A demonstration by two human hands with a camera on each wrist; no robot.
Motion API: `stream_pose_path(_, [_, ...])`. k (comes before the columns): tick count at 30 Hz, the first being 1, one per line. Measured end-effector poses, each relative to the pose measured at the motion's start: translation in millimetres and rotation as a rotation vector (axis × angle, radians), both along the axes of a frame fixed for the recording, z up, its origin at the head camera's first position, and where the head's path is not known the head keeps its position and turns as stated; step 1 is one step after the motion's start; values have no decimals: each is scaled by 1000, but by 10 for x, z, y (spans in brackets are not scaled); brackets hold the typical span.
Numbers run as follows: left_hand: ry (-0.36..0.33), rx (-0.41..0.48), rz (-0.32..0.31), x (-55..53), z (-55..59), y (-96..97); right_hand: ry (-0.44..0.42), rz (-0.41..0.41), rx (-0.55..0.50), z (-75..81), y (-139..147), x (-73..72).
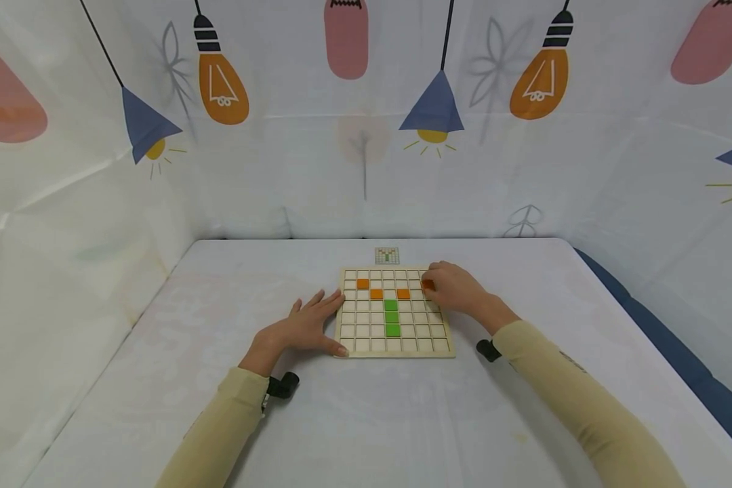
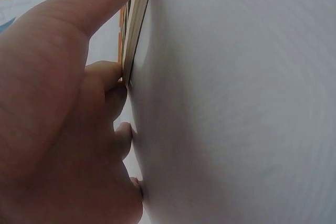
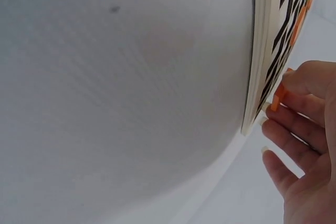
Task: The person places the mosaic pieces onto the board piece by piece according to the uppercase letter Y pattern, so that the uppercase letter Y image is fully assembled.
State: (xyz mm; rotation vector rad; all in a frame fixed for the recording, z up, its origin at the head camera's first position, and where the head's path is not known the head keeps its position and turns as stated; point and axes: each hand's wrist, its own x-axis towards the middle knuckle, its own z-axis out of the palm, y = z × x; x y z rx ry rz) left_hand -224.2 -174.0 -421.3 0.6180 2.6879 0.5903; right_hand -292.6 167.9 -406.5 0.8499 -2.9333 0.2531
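Note:
A wooden grid board lies flat on the white table. On it are several orange tiles, one at the upper left, and three green tiles in a column near the middle. My left hand rests with spread fingers at the board's left edge, its thumb by the near left corner. In the left wrist view, the thumb and a finger touch the board's side. My right hand pinches an orange tile between thumb and fingers, over the board's upper right part.
Just behind the board lies a small card printed with a coloured grid pattern. The white table reaches back to a curtain patterned with lamps and bulbs. Blue fabric shows beyond the table's right edge.

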Motion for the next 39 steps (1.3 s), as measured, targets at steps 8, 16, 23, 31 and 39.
stream_pose_path(8, [3,3,-2,0,-6,-1,8,14,-14,10,-68,-36])
stream_pose_path(16, [4,9,-4,2,11,11,6,-11,13,8,-122,-73])
stream_pose_path(23, [-6,11,4,1,4,6,-28,-28,-17,-5,-161,-96])
stream_pose_path(31, [-3,1,9,9,-14,3,-17,-21,-17,-23,-206,-107])
stream_pose_path(39, [0,-2,15,-4,-39,1,-33,-17,1,-12,-253,-105])
